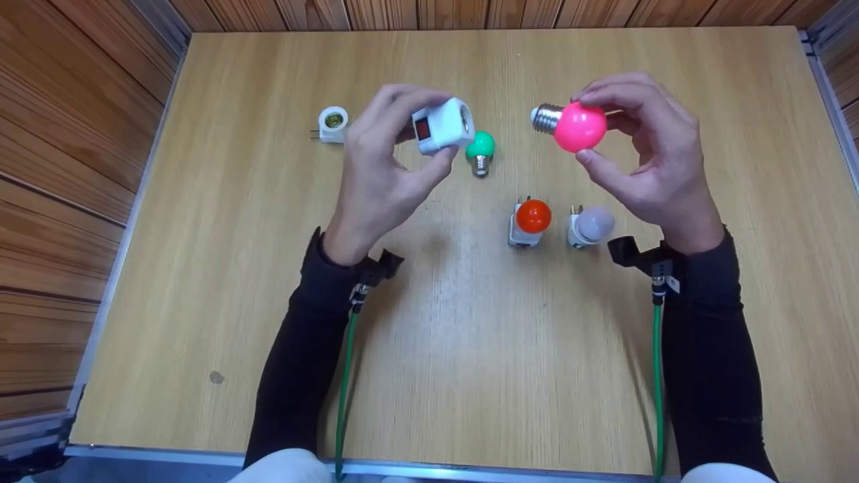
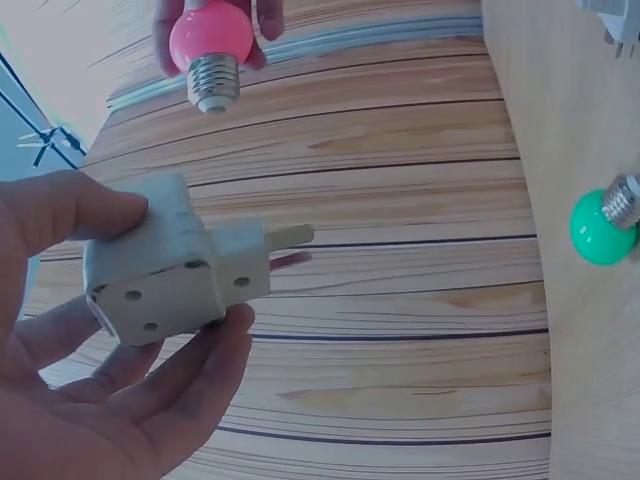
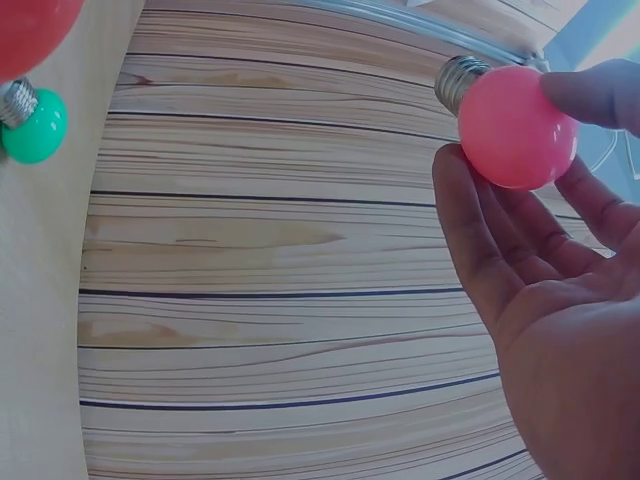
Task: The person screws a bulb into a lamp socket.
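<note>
My left hand (image 1: 389, 157) grips a white plug-in bulb socket (image 1: 444, 126) between thumb and fingers, raised above the table. Two flat prongs (image 2: 290, 237) stick out of it in the left wrist view, and its round opening faces right in the head view. On the right, my right hand (image 1: 654, 144) pinches a pink light bulb (image 1: 581, 127) by its globe. The bulb's metal screw base (image 1: 547, 119) points left toward the socket, with a gap between the two. Below and between the hands, a green bulb (image 1: 480, 144) lies on the table.
An unfilled white socket (image 1: 332, 125) sits on the table left of my left hand. Nearer me, an orange bulb (image 1: 534, 216) and a white bulb (image 1: 595, 224) are each seated in a socket. Wood-panelled walls edge the table (image 1: 201, 302). Green cables (image 1: 658, 376) run from both wrists.
</note>
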A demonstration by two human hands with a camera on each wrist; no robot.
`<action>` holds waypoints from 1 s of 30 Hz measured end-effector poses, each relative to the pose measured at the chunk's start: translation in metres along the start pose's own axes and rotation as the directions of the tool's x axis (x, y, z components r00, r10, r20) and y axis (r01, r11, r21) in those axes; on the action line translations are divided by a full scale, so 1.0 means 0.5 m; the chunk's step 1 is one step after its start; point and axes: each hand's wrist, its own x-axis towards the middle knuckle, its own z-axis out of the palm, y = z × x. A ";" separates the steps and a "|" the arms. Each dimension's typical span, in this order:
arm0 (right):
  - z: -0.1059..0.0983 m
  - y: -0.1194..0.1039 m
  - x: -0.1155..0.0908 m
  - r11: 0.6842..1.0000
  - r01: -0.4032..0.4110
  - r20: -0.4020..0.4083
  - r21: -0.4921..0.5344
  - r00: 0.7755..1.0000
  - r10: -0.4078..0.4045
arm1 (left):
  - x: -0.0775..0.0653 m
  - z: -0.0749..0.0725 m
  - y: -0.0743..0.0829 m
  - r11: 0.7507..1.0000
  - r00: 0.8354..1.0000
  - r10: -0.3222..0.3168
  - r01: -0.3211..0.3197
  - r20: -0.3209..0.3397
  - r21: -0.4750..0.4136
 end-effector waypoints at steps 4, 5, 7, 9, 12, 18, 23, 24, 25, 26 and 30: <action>0.004 -0.001 -0.002 1.000 -0.003 0.011 0.019 1.000 0.003 | -0.001 0.002 0.003 1.000 1.000 -0.004 0.004 0.028 -0.008; 0.005 -0.001 -0.002 1.000 -0.002 0.017 0.019 1.000 0.001 | -0.001 0.002 0.004 1.000 0.999 -0.006 0.006 0.033 -0.011; 0.007 -0.001 -0.003 1.000 0.002 0.031 0.020 1.000 -0.003 | -0.002 0.002 0.005 1.000 0.999 -0.010 0.011 0.043 -0.013; 0.010 -0.001 -0.003 1.000 0.006 0.044 0.028 0.999 -0.007 | -0.002 0.001 0.006 1.000 0.999 -0.012 0.013 0.053 -0.013; 0.014 -0.001 -0.004 0.999 0.016 0.065 0.043 0.998 -0.018 | -0.003 0.002 0.009 1.000 0.997 -0.016 0.016 0.072 -0.004; 0.022 -0.005 -0.006 0.995 0.028 0.076 0.095 0.997 -0.036 | -0.005 0.005 0.014 1.000 0.996 0.009 -0.010 0.090 0.013; 0.029 -0.008 -0.009 0.991 0.040 0.087 0.131 0.995 -0.052 | -0.008 0.010 0.015 0.998 0.994 0.065 -0.066 0.092 0.006; 0.030 -0.008 -0.010 0.990 0.044 0.093 0.133 0.994 -0.056 | -0.008 0.011 0.015 0.997 0.992 0.073 -0.074 0.099 0.005; 0.030 -0.008 -0.010 0.990 0.049 0.103 0.131 0.993 -0.062 | -0.009 0.013 0.016 0.997 0.991 0.079 -0.080 0.107 0.002; 0.031 -0.009 -0.010 0.990 0.055 0.110 0.128 0.991 -0.069 | -0.009 0.014 0.017 0.996 0.990 0.085 -0.085 0.114 -0.001; 0.033 -0.009 -0.010 0.989 0.072 0.127 0.127 0.988 -0.088 | -0.011 0.021 0.019 0.995 0.985 0.100 -0.099 0.139 -0.017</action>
